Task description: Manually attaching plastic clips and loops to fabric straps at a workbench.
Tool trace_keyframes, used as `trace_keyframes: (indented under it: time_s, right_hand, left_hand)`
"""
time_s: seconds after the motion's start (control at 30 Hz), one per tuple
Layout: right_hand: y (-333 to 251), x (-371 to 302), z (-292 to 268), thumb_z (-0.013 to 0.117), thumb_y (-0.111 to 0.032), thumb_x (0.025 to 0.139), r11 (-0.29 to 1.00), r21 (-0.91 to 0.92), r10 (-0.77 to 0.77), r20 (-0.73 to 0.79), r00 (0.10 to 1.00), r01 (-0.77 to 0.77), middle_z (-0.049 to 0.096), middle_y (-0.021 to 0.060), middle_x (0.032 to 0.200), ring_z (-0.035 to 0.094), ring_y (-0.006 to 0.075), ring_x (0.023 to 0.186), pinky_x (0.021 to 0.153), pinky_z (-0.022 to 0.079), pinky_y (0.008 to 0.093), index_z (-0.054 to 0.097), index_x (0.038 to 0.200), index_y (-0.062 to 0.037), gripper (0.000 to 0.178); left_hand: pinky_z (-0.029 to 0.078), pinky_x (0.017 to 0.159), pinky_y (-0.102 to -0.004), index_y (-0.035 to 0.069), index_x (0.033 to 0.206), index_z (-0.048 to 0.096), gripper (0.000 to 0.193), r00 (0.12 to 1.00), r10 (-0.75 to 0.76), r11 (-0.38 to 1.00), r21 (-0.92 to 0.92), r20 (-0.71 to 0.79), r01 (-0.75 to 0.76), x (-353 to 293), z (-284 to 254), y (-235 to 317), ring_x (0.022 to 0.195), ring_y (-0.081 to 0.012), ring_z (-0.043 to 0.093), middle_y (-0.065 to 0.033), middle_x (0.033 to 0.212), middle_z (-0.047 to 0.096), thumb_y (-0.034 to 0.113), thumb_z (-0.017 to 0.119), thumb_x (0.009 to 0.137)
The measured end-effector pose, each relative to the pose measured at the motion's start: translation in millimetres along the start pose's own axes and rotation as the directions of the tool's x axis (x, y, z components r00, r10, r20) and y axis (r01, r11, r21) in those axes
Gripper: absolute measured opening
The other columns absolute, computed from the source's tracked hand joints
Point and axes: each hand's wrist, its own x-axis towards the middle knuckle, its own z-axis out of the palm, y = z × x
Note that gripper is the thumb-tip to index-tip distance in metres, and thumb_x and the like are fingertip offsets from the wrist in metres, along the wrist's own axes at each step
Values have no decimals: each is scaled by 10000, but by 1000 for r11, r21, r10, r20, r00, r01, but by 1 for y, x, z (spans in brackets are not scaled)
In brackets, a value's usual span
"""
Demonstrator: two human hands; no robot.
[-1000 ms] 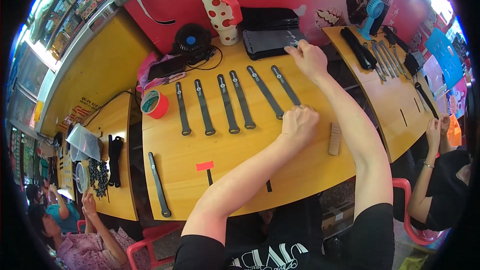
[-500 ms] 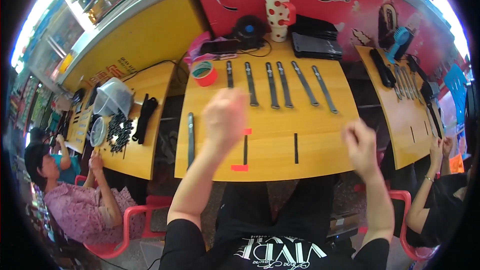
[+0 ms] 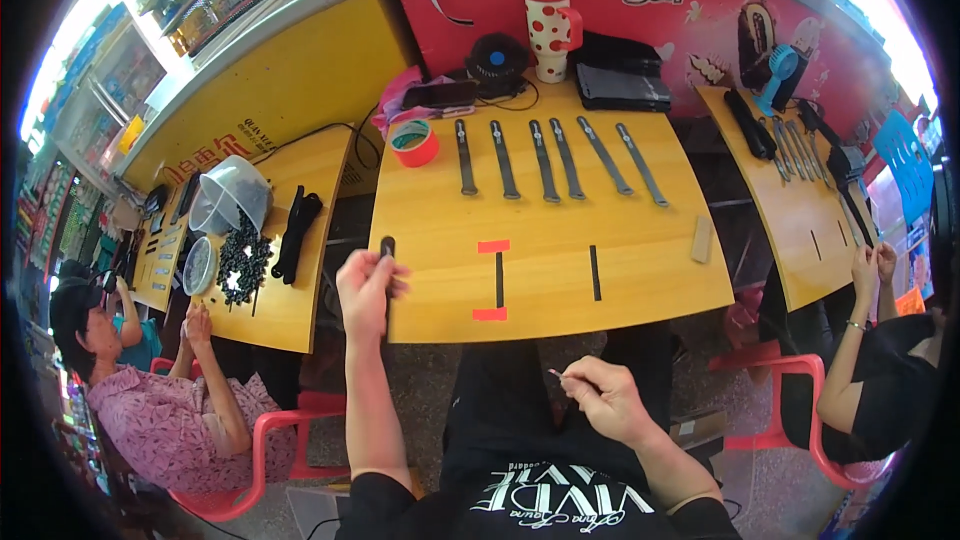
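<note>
At the table's left front, my left hand [image 3: 363,292] has its fingers closed around a dark strap [image 3: 388,244]; the strap's top end shows above the hand and its lower part below. Past the table's front edge, over my lap, my right hand [image 3: 610,402] is closed in a pinch. A tiny pale piece [image 3: 555,373] pokes out at its fingertips, too small to name. Several similar dark straps [image 3: 503,165] lie in a row across the far half of the table. Between the hands, a black line [image 3: 500,280] on the tabletop runs between two red tape strips [image 3: 493,247].
A second black line [image 3: 596,273] and a small beige block [image 3: 702,239] are to the right. Behind stand a red tape roll [image 3: 414,145], phone [image 3: 440,95], black fan [image 3: 497,62], dotted tumbler [image 3: 551,35] and black pouches [image 3: 622,88]. Co-workers sit at tables on both sides.
My left hand has come back and left from mid-table onto the strap. My right hand has moved from the table's right edge to over my lap; the beige block now shows there.
</note>
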Motion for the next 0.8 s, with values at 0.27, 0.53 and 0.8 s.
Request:
trace_keyframes:
  time_s: [0.27,0.53,0.8]
  right_hand:
    - [-28,16,17,644,48,832,953,-199,-254,-106,961,230,546,123,725,573,285,596,521,447,345,610,891,-10,89]
    - [-24,15,16,625,40,857,890,-396,-328,-212,921,226,554,118,704,588,266,539,463,436,341,589,871,4,54]
    - [-22,12,15,633,39,849,848,-489,-337,-203,919,204,555,129,709,589,294,544,463,437,352,584,878,-1,69]
  left_hand:
    - [508,529,-254,-34,1162,582,247,715,-201,540,-533,670,651,-129,73,-3,594,-183,638,-113,798,660,131,509,994]
    - [517,542,-241,-25,1144,608,233,649,-207,553,-459,732,695,-138,96,-9,606,-170,640,-102,804,661,127,514,994]
    - [516,544,-238,-21,1138,615,229,672,-218,589,-454,708,669,-141,95,-6,616,-168,637,-103,804,660,129,521,992]
